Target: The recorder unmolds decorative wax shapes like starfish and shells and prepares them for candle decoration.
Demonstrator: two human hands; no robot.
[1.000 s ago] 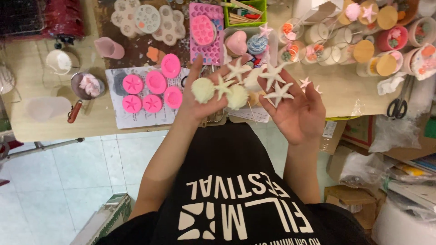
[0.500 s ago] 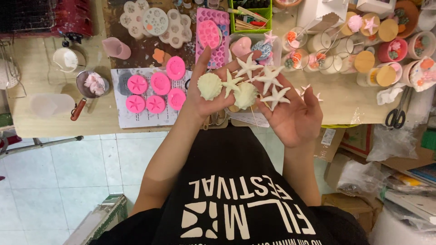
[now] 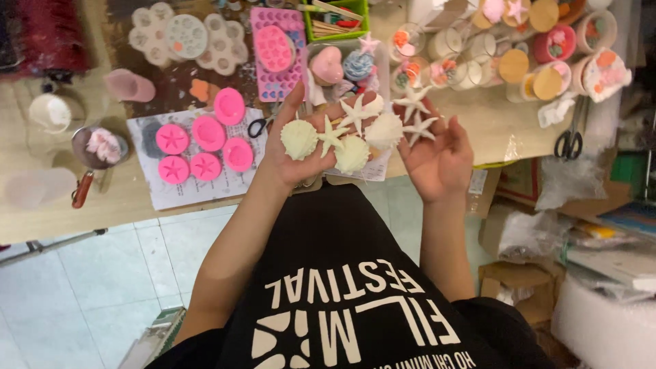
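My left hand (image 3: pixel 290 154) lies palm up over the table edge, carrying cream wax shells (image 3: pixel 299 139) and a small starfish (image 3: pixel 331 136) on its palm and fingers. Another shell (image 3: pixel 352 155) rests at the fingertips. My right hand (image 3: pixel 437 160) is palm up beside it, fingers touching the left hand's, with white starfish (image 3: pixel 418 128) and a round shell (image 3: pixel 384 130) on its fingers. A further starfish (image 3: pixel 355 113) sits where the two hands meet.
Pink round silicone moulds (image 3: pixel 205 143) lie on a paper sheet to the left. A small pan (image 3: pixel 96 154) with a red handle, scissors (image 3: pixel 568 142), decorated candle jars (image 3: pixel 519 68) and a purple mould tray (image 3: pixel 277 51) crowd the wooden table (image 3: pixel 123 198). Cardboard boxes (image 3: pixel 526 280) stand on the floor at right.
Both hands have drawn closer together and shifted left in the view as my head moved. The round shell now sits nearer the right fingers.
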